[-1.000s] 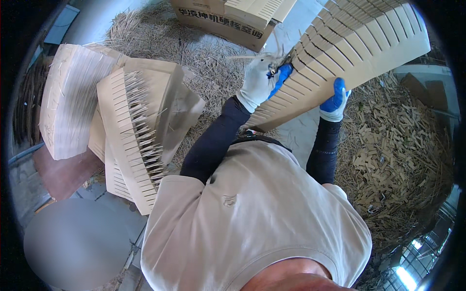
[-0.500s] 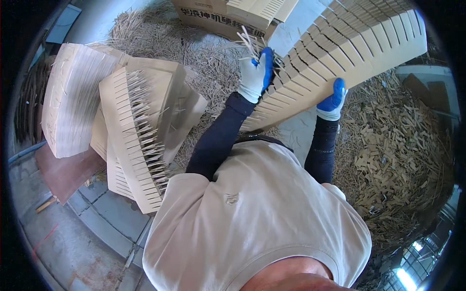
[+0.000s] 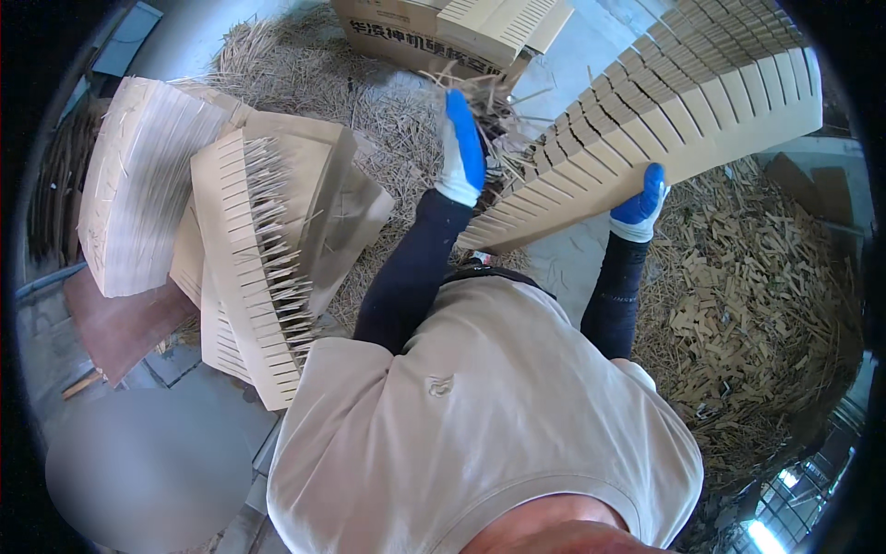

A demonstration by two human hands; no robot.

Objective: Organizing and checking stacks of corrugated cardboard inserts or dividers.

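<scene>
My right hand (image 3: 640,201), in a white glove with blue coating, grips the lower edge of a thick stack of slotted cardboard sheets (image 3: 729,111), its thumb on the near face. The stack stands on edge, tilted up to the right, with a row of slits along its face. My left hand (image 3: 463,148), gloved alike, is apart from the stack's left part, fingers stretched out straight. Right beside its palm is a loose tangle of thin cardboard strips (image 3: 503,115), some blurred in the air. The far side of the left hand is hidden.
At left lie slotted cardboard pieces (image 3: 242,268) with strips sticking out, beside a pale bowed stack (image 3: 148,189). A printed cardboard box (image 3: 397,42) stands ahead. Strip scraps (image 3: 277,65) cover the floor; a heap of short offcuts (image 3: 738,295) lies at right. A grey blur covers the lower left.
My left hand has moved left, away from the stack, and its fingers have straightened. The strips it held now spread loosely beside it. My right hand and the stack have shifted slightly right.
</scene>
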